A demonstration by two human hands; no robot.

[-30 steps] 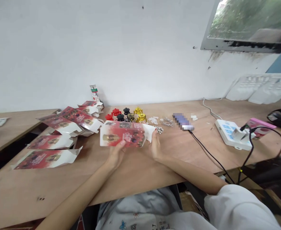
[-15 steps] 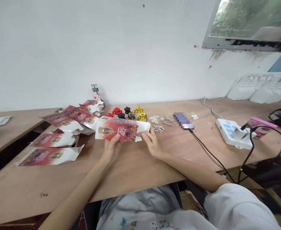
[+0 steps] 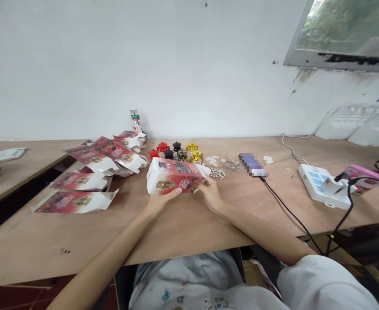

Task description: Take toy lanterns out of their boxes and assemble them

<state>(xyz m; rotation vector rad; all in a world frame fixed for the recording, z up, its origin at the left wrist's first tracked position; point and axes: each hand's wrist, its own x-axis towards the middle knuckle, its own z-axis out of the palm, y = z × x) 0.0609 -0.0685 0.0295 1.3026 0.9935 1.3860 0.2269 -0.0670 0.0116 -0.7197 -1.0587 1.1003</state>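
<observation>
Left hand (image 3: 162,200) grips the near side of a red and white box (image 3: 179,172), thumb laid against the printed face. Right hand (image 3: 212,193) grips the same box at its flap end, fingers partly hidden. The box is held above the surface (image 3: 189,232), in front of small lanterns (image 3: 182,153). Silver discs (image 3: 218,173) lie just beyond the right hand. Further boxes (image 3: 120,153) lie to the left; a phone (image 3: 252,163) lies to the right.

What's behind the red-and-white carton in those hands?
Behind the carton stand seven small lantern-shaped pieces: red, black, gold and bronze. The carton covers some of their lower parts, and whatever else sits there can't be seen.
</observation>
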